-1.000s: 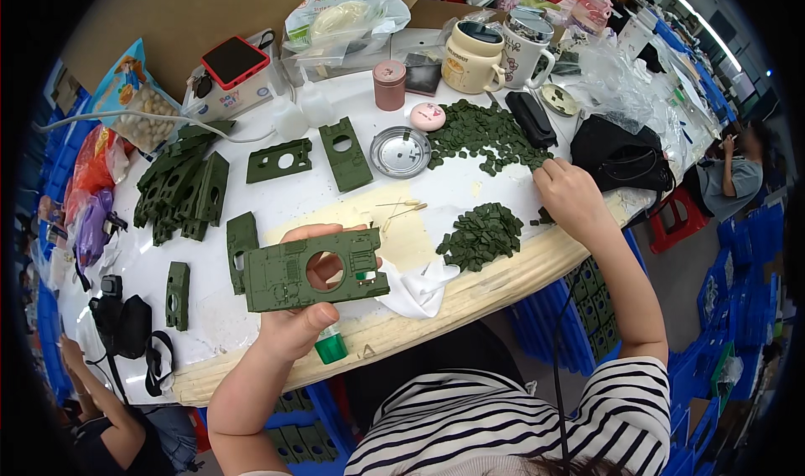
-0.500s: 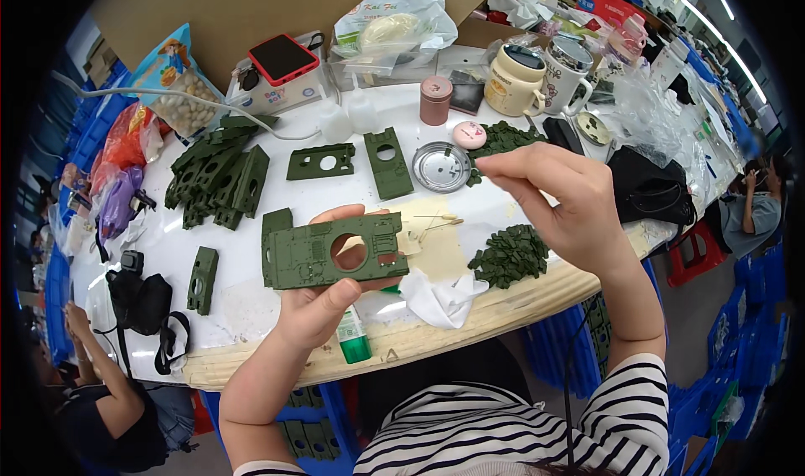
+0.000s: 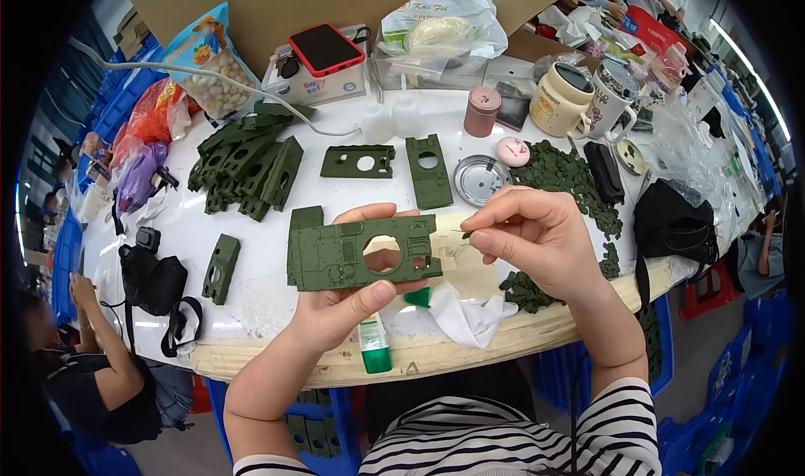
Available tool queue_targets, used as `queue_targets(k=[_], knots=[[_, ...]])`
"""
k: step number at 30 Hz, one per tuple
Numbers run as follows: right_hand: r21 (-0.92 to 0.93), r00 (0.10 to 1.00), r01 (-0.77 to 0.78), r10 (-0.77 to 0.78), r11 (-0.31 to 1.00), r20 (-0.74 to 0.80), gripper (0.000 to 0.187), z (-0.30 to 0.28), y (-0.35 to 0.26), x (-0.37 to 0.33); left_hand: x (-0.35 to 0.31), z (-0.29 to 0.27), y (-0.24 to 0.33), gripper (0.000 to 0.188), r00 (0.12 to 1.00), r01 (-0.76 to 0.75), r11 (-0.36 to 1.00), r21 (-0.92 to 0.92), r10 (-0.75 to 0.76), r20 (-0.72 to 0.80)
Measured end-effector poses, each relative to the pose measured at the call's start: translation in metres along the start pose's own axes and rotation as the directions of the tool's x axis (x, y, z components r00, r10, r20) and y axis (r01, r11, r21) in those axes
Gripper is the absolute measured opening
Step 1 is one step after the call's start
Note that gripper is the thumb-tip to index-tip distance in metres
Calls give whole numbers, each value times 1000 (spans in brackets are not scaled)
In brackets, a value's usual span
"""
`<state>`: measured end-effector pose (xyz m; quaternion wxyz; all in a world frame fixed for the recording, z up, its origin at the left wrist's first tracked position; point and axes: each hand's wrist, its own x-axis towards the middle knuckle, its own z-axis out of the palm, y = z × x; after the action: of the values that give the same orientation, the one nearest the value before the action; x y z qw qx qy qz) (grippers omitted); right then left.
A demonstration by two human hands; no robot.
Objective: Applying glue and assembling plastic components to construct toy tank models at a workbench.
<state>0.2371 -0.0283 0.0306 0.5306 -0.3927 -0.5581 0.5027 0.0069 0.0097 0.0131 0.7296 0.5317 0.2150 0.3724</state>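
Observation:
My left hand (image 3: 340,313) holds a dark green plastic model tank hull (image 3: 335,254) level over the table, fingers behind it and thumb along its near edge. A large round hole goes through the hull. Close to the hull's right end, my right hand (image 3: 537,237) pinches a tiny dark green part (image 3: 466,235) between thumb and fingertips; it is apart from the hull. Below lies a cream sheet (image 3: 461,262) with thin sticks on it. A round metal dish (image 3: 481,181) sits beyond my right hand. Small green parts lie in a large pile (image 3: 558,174) and a smaller pile (image 3: 527,292).
Stacked green hulls (image 3: 243,170) stand at the left, with single hulls (image 3: 359,162) nearby. A white cloth (image 3: 474,318) and green-capped bottle (image 3: 375,346) lie by the wooden table edge (image 3: 293,367). Mugs (image 3: 560,103), a pink canister (image 3: 482,111) and a black bag (image 3: 677,225) stand right.
My right hand has come down and left from over the parts pile toward the hull's right end. The left hand still holds the hull; the whole view has shifted.

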Motion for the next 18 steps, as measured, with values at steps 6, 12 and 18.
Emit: queue_targets(k=[6, 12, 18], knots=[[122, 978, -206, 201, 971, 55, 12, 6, -2, 0, 2, 1, -2, 76, 1000, -19, 999, 30, 19, -19], [93, 977, -183, 171, 979, 129, 11, 6, -1, -2, 1, -5, -3, 66, 992, -63, 997, 34, 59, 108], [-163, 989, 111, -93, 980, 114, 6, 6, 4, -2, 1, -1, -7, 80, 998, -48, 996, 78, 45, 38]])
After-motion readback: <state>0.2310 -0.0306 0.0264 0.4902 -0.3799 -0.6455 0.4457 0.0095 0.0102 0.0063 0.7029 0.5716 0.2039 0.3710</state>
